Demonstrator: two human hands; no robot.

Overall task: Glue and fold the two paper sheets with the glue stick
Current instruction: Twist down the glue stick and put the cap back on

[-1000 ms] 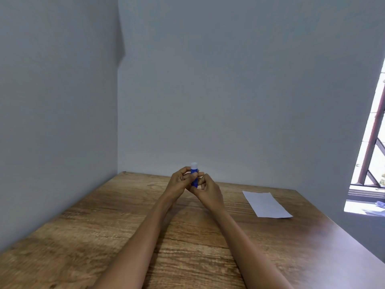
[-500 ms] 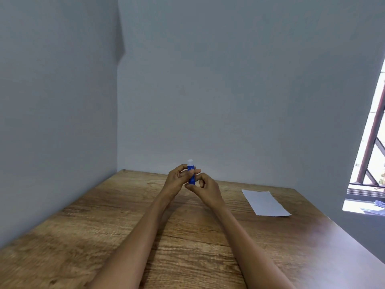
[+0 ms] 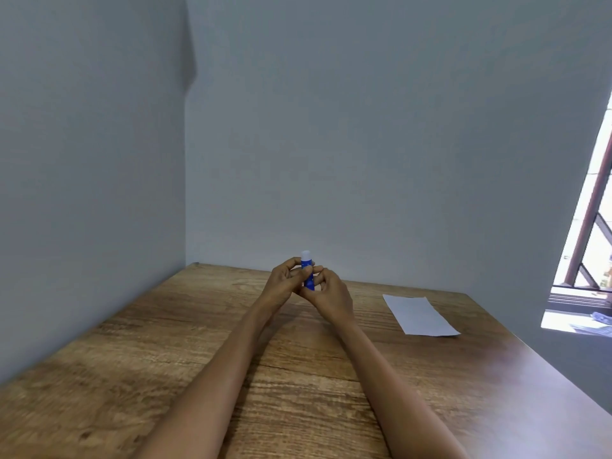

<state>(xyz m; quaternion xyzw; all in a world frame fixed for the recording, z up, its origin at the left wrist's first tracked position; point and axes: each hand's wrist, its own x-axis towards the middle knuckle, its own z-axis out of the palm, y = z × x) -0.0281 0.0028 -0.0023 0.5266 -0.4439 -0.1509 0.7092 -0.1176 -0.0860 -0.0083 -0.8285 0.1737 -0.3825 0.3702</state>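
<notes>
A blue glue stick [image 3: 308, 274] with a white tip pointing up stands upright between both my hands over the far middle of the wooden table [image 3: 185, 346]. My left hand [image 3: 284, 284] grips its upper body with thumb and fingers. My right hand [image 3: 331, 294] holds its lower end from the right. A white paper [image 3: 419, 314] lies flat on the table to the right, well apart from the hands. I see only one sheet outline; whether a second lies under it is not visible.
Grey walls close the table on the left and at the back. The table's right edge runs diagonally near the paper, with a window and railing [image 3: 592, 226] beyond it.
Both hands with the glue stick stay in about the same place at the far middle of the table; the fingers have shifted slightly around the stick. The paper has not moved.
</notes>
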